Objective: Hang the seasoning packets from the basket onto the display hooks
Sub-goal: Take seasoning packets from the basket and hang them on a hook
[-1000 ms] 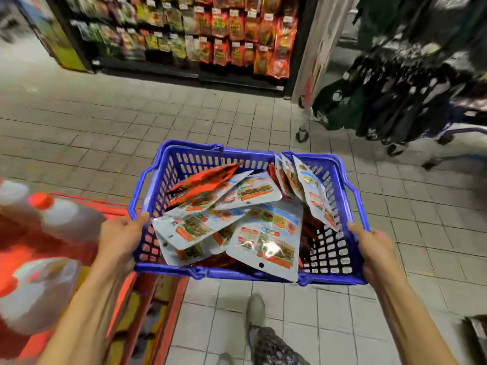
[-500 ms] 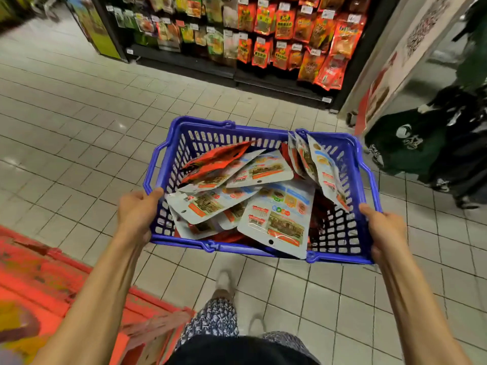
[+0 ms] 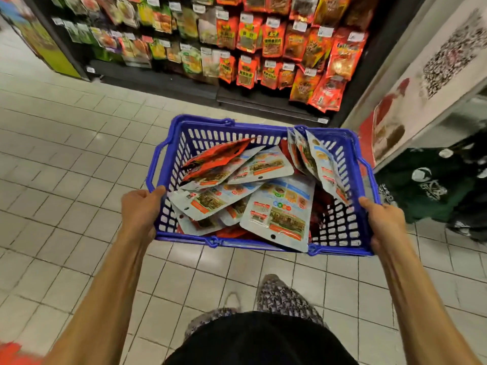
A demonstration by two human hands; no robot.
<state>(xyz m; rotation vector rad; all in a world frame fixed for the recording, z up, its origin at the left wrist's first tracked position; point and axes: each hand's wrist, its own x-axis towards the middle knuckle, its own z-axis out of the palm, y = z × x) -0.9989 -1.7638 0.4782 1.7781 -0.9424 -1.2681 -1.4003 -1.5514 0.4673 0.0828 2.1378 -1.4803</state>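
Head view: one basket (image 3: pixel 350 143), two hands (image 3: pixel 139 209).

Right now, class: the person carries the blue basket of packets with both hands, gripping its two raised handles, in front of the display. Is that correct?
Not quite. The head view shows the left hand and right hand gripping the basket by its side rims; no handles are raised. The rest stands: packets inside, display ahead.

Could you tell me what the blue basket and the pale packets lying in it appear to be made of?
The blue basket looks like moulded rigid plastic: uniform colour, slotted walls, thick rim. The pale packets look like glossy plastic film or foil laminate, judging by the light glare, printed faces and punched hang holes; which one cannot be told.
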